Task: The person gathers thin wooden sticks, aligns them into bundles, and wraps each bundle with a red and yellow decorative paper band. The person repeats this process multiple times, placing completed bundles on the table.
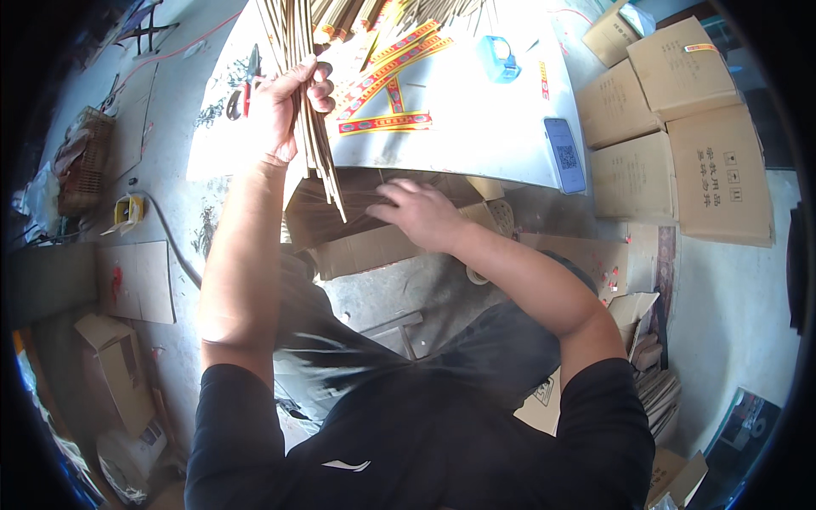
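We see the left hand (285, 106) raised over the near edge of the white table (476, 127), its fingers curled tight and the thumb folded across, clamped on a bundle of thin sticks (310, 110). The sticks are pale tan, straight and slender, bunched in the fist; they run up past the top of the view and fan slightly apart below the hand, where their ends hang over the table's edge.

The right hand (421, 212) is lower, just under the table's front edge, palm down with the fingers spread loosely and half bent. It rests on a dark mass of more sticks lying in an open cardboard box (365, 246) below the table; we cannot tell whether it grips any of them or only touches them.

On the smooth white table lie flat paper bands (387, 85) in red and yellow, some long and some short, crossing each other just right of the bundle. Further right sit a blue tape dispenser (497, 59) and a phone (565, 153) in a blue case near the table's corner. Red-handled pliers (246, 85) lie just left of the raised fist. Plain brown cartons (680, 127) with matte, flat faces are stacked on the concrete floor to the right.
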`<state>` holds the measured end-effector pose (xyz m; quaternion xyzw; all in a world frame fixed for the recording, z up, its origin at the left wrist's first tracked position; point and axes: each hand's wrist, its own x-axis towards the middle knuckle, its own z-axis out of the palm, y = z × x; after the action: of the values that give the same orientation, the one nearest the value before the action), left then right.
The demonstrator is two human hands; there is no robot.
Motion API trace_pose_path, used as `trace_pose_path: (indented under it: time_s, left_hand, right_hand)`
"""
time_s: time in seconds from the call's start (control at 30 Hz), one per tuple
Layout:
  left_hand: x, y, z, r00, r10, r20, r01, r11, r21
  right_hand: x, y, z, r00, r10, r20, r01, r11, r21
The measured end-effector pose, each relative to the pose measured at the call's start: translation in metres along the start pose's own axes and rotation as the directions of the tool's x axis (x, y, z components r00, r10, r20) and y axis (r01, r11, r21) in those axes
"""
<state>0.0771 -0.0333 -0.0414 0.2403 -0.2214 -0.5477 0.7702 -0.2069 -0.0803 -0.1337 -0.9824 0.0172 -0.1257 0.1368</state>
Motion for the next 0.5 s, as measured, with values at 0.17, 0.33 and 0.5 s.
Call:
trace_pose_path:
  time_s: [0.17, 0.33, 0.5]
  left_hand:
    - [-0.008, 0.016, -0.021, 0.999, -0.014, 0.030, 0.017, 0.997, -0.074]
    - [-0.015, 0.013, -0.021, 0.996, -0.016, 0.084, 0.027, 0.992, -0.123]
    - [-0.027, -0.013, 0.035, 0.994, -0.093, 0.061, 0.086, 0.992, 0.096]
  right_hand:
    - [-0.032, -0.020, 0.017, 0.916, 0.361, 0.175, -0.380, 0.920, 0.092]
    - [-0.054, -0.044, 0.013, 0.616, 0.426, 0.663, -0.560, 0.828, -0.012]
    - [-0.065, -0.067, -0.047, 0.669, 0.648, 0.364, -0.737, 0.512, 0.441]
